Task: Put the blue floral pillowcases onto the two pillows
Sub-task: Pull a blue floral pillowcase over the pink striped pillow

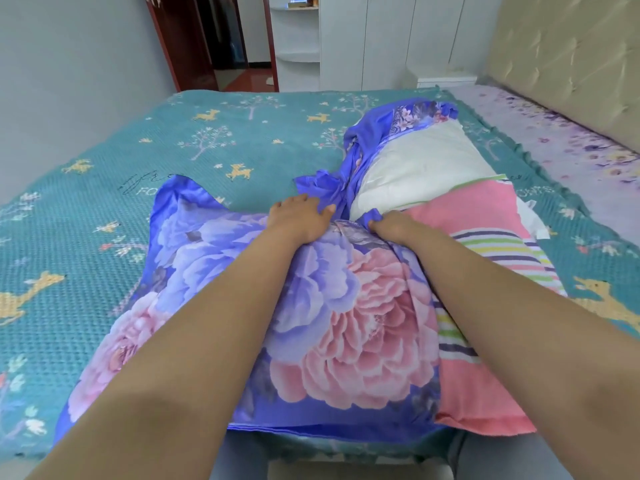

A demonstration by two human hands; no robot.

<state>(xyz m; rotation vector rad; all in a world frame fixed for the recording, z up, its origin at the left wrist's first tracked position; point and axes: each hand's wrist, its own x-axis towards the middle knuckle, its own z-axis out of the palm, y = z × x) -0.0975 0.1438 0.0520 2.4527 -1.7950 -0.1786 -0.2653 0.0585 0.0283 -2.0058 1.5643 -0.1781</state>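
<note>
A pillow inside a blue floral pillowcase (311, 306) with big pink and lilac flowers lies on the bed in front of me. My left hand (298, 216) rests flat on its far edge, fingers spread. My right hand (388, 223) pinches a fold of blue fabric at that same edge. Beyond lies a white bare pillow (419, 164), with a second blue floral pillowcase (367, 147) crumpled along its left and far side. A pink striped cloth (485, 237) lies under both pillows on the right.
The bed carries a teal cover with deer and trees (173, 140). A lilac floral sheet (571, 143) and a padded headboard (568, 57) are at the right. White wardrobes (381, 36) and an open doorway (221, 39) stand beyond the bed.
</note>
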